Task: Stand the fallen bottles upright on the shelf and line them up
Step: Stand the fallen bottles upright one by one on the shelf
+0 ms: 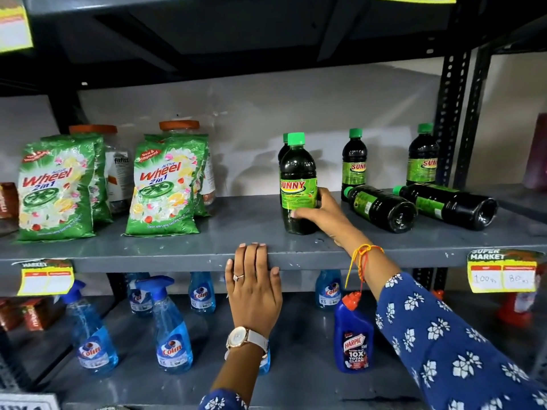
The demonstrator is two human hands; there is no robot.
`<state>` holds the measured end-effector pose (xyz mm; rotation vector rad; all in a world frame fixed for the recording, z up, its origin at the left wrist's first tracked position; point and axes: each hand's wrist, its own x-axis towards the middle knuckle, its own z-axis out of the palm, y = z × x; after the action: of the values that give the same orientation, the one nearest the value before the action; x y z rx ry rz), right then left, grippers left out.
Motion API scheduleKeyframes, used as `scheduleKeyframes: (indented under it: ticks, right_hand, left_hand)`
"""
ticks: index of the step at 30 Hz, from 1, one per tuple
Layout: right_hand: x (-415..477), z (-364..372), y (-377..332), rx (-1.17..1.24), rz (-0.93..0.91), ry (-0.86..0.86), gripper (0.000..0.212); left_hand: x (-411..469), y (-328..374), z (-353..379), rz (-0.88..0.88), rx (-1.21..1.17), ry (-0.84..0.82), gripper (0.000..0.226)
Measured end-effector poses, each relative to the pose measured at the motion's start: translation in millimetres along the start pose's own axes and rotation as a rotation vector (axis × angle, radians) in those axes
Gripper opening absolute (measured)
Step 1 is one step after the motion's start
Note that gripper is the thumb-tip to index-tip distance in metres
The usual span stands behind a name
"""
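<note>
On the grey shelf (165,247) stand dark bottles with green caps and green Sunny labels. My right hand (321,214) grips the lower part of one upright bottle (297,179), with another bottle mostly hidden right behind it. Two more upright bottles stand at the back, one (353,161) in the middle and one (423,156) to the right. Two fallen bottles lie on their sides with their bases toward me: one (381,207) just right of my hand, the other (450,205) further right. My left hand (254,279) rests flat on the shelf's front edge, holding nothing.
Green Wheel detergent packs (165,184) and orange-lidded jars stand at the shelf's left. The lower shelf holds blue Colin spray bottles (171,329) and a blue Harpic bottle (353,335). A black upright post (451,113) bounds the shelf on the right. Yellow price tags hang from the edge.
</note>
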<state>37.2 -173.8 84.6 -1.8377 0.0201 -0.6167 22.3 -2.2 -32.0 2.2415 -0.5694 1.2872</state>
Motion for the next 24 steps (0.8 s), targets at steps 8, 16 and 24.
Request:
scheduleKeyframes:
  ticks: [8, 16, 24]
  right_hand:
    - [-3, 0, -1, -0.028, -0.029, 0.005, 0.036]
    - [-8, 0, -7, -0.113, -0.064, 0.058, 0.039]
    - [-24, -3, -19, -0.134, -0.073, -0.006, 0.036]
  left_hand:
    - [0, 2, -4, -0.012, 0.012, -0.052, 0.046]
    - [0, 3, -8, -0.015, 0.001, -0.088, 0.046]
    - [-1, 2, -9, -0.005, -0.015, -0.084, 0.046]
